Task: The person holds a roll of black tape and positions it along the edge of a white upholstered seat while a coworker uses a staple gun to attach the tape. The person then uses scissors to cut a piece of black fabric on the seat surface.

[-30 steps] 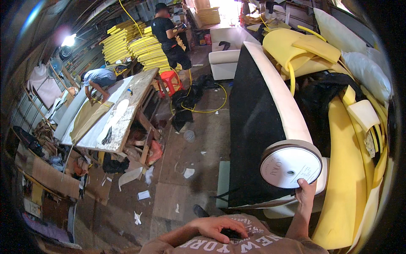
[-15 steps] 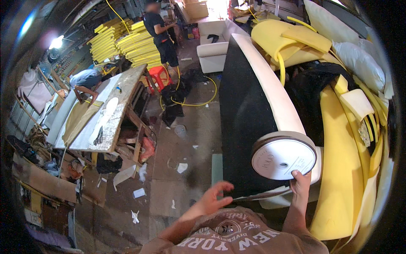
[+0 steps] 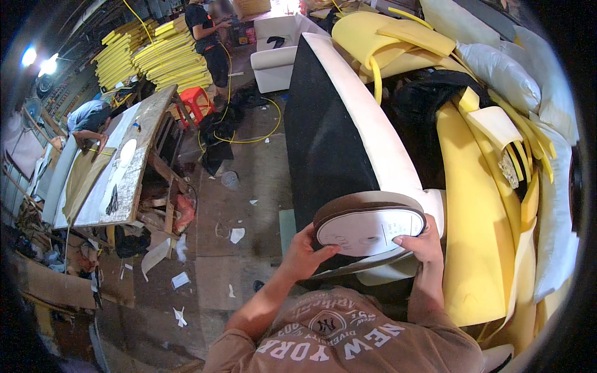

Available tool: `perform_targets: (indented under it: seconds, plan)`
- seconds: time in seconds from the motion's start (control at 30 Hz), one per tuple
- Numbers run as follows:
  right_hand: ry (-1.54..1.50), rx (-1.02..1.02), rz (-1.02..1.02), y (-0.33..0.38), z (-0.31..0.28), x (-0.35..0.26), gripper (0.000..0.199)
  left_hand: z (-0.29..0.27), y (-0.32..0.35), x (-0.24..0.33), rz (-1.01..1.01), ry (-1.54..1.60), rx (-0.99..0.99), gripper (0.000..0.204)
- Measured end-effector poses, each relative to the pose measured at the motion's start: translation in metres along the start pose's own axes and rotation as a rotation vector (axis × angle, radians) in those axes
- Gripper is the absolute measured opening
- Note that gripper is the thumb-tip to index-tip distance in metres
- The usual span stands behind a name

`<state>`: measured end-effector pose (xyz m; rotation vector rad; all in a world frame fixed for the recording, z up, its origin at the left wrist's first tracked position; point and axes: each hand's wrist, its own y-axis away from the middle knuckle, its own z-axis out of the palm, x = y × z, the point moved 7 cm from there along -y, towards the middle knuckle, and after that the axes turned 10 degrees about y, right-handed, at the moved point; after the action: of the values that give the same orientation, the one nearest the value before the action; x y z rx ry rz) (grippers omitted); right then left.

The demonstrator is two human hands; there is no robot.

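Note:
A flat round reel [image 3: 357, 235] with a white disc face and a brown band wound round its rim is held between my two hands, its face tilted up. My left hand [image 3: 305, 255] grips its left edge, thumb on the white face. My right hand [image 3: 425, 241] clasps the right edge, thumb also on the face. Right beyond the reel lies a long upholstered furniture piece with a black cloth panel [image 3: 329, 137] and a white padded edge [image 3: 354, 118]. The fingers under the reel are hidden.
Yellow foam sheets [image 3: 476, 236] and white bags [image 3: 497, 74] crowd the right side. At left a worktable [image 3: 140, 180] carries cloth, with a crouching person [image 3: 90, 121] on it. Another person [image 3: 208, 46] stands by stacked yellow foam [image 3: 171, 59]. A yellow hose [image 3: 280, 121] and scraps lie on the floor.
My left hand, free half a second ago, has taken hold of the reel's left edge. The reel has shifted left and tilted flatter. The whole view has swung somewhat to the right.

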<state>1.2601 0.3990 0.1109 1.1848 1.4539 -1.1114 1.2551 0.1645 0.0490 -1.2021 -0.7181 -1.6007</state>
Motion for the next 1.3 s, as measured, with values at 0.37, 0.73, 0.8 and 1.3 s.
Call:
perform_targets:
  seconds: [0.37, 0.73, 0.8, 1.3]
  plan:
    - [-0.169, 0.209, -0.15, 0.006, -0.001, -0.002, 0.058, 0.017, -0.008, -0.002, 0.153, 0.325, 0.001, 0.042]
    - [-0.134, 0.269, 0.0, 0.003, 0.038, 0.002, 0.081, -0.014, -0.015, -0.005, 0.14, 0.348, 0.097, 0.036]
    - [-0.039, 0.348, 0.024, 0.008, 0.034, -0.004, 0.081, -0.013, -0.016, 0.005, 0.158, 0.267, 0.034, 0.037]
    - [0.52, 0.302, -0.31, 0.001, -0.09, -0.104, 0.069, -0.095, 0.027, -0.028, 0.06, -0.095, -0.04, 0.037]
